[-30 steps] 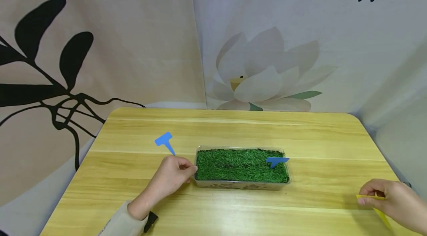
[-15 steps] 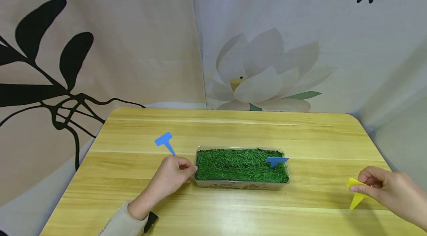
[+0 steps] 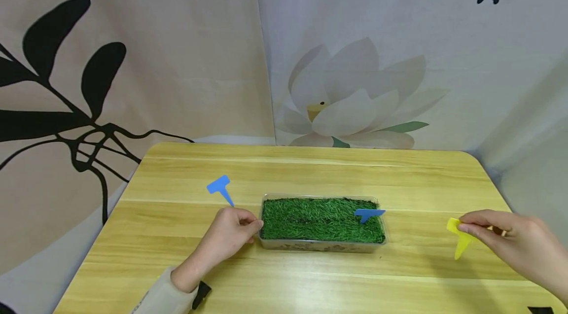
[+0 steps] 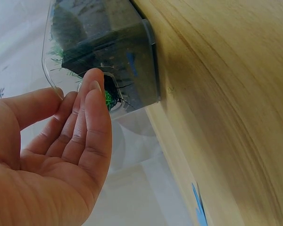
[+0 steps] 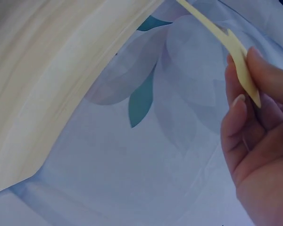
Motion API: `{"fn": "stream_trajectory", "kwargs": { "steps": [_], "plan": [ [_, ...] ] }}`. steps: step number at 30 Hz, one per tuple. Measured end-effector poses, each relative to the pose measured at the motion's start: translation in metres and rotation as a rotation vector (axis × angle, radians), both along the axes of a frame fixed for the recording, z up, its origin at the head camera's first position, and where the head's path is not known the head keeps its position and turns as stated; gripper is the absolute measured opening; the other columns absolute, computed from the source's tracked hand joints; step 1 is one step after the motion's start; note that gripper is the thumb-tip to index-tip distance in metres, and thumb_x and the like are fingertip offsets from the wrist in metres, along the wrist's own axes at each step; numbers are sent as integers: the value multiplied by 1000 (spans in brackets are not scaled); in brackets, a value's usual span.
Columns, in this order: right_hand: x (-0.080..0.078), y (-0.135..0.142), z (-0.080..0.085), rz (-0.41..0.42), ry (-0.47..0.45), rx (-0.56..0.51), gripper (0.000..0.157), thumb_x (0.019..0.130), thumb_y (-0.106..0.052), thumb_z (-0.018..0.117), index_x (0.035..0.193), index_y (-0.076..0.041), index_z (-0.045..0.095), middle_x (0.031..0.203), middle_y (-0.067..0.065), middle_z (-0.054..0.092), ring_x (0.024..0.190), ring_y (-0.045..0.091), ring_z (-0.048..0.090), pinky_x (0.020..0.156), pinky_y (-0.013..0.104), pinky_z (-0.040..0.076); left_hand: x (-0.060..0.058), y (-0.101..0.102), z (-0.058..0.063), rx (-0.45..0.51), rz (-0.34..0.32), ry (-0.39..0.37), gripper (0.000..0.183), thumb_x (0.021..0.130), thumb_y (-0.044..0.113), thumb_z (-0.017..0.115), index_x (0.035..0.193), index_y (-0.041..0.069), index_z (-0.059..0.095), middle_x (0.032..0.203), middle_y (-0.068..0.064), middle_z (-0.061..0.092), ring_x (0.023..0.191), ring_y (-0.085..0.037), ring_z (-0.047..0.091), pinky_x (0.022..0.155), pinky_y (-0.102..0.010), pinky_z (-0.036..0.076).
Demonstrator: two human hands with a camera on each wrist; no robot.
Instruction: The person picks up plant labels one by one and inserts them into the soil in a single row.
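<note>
A clear plastic box (image 3: 319, 246) filled with green artificial grass (image 3: 306, 220) stands on the wooden table. At its left end my left hand (image 3: 228, 235) pinches the rim between thumb and index finger, as the left wrist view (image 4: 61, 146) also shows. One blue T-shaped plant label (image 3: 369, 214) sticks up from the grass near the right end. Off to the right, my right hand (image 3: 516, 237) holds a yellow T-shaped plant label (image 3: 461, 237) above the table, its pointed stem downward. In the right wrist view, thumb and fingers pinch the yellow label's wide head (image 5: 243, 70).
Another blue plant label (image 3: 219, 187) lies on the table (image 3: 355, 279) just beyond my left hand. Behind the table's far edge hangs a pale cloth (image 3: 213, 57) printed with flowers and black leaves. A black strap end (image 3: 201, 295) shows by the left cuff.
My right hand has lifted the yellow label and brought it leftward and farther from me, its stem swinging to point down. The left hand, box and blue labels stay put.
</note>
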State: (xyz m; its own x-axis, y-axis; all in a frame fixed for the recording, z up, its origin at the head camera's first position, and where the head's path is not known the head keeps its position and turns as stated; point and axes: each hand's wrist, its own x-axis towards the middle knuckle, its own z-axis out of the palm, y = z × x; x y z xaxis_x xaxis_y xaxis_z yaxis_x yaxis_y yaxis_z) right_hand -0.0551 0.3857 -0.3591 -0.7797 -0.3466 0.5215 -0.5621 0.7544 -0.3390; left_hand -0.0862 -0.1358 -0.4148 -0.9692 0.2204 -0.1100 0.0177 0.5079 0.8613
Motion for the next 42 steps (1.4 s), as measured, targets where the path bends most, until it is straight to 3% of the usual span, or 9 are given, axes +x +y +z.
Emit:
{"fn": "stream_trajectory", "kwargs": {
  "steps": [5,9,12,16,22,28,33,42],
  "plan": [
    [-3,-12,8,5,12,14,39,98,-49,65,101,-14,81,86,-16,73,69,-12,50,51,13,35,0,0,0,6,-1,-1,18,97,11,72,82,11,80,71,-1,73,61,-29,67,44,-21,32],
    [-8,-24,14,46,49,-7,45,101,-50,61,106,-11,81,94,-20,73,72,-12,50,51,11,38,0,0,-1,9,-3,-1,18,97,11,71,82,10,81,71,-2,73,61,-29,68,44,-21,33],
    [-13,-34,19,66,92,-28,54,102,-55,57,103,-8,82,100,-23,72,78,-14,54,55,7,43,0,0,0,7,-5,-3,18,98,11,71,82,11,81,71,-2,73,60,-29,67,43,-21,32],
    [-20,-49,23,81,168,-94,56,101,-55,60,93,-4,82,97,-17,75,89,-16,61,69,5,48,-1,1,0,6,-11,-2,18,98,11,72,82,11,81,72,0,74,62,-28,69,44,-22,34],
    [-27,-72,27,78,229,-173,54,99,-55,64,83,-5,80,84,-10,75,90,-16,62,83,4,44,-1,1,-1,4,-6,-13,17,98,11,71,84,12,81,77,1,75,66,-25,71,45,-23,38],
    [-36,-90,27,206,222,-283,45,98,-44,71,84,-2,79,81,2,75,85,-6,66,80,8,48,0,0,-1,-4,-3,-8,18,98,12,71,83,12,81,76,0,75,66,-25,71,45,-23,37],
    [-41,-102,24,219,228,-300,42,99,-42,71,86,-3,80,82,5,75,85,-5,66,79,9,48,0,0,0,-7,-8,2,19,98,12,71,81,12,81,73,-1,74,63,-27,69,44,-22,33],
    [-54,-128,14,300,252,-407,38,98,-34,74,85,2,78,80,9,75,83,0,68,77,11,49,0,0,0,-4,-11,11,19,97,10,71,81,11,81,74,0,75,64,-26,71,45,-22,36]
  ]
}}
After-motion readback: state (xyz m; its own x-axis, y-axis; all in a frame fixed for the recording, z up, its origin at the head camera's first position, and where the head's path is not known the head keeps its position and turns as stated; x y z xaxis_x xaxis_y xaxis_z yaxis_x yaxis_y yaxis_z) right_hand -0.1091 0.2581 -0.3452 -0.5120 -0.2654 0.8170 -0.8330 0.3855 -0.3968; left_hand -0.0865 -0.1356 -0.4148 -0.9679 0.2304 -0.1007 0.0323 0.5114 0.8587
